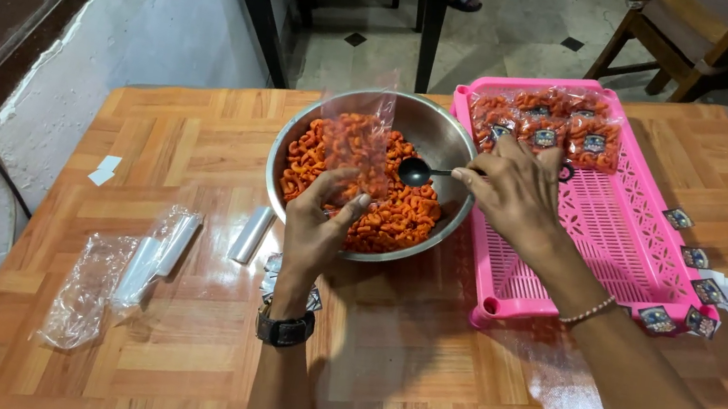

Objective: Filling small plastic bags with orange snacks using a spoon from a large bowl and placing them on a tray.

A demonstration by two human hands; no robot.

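Both hands work over the bowl (437, 134): left hand (320, 222) pinches a bag (356, 141) upright (mouth up), right hand (513, 186) grasps a spoon (417, 172) level beside it.

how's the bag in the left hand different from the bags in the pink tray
The bag in the left hand is upright over the bowl, open and only partly filled; the tray bags lie flat, packed full. Those carry a small dark label, which the held bag shows none of. All are clear plastic holding orange snacks.
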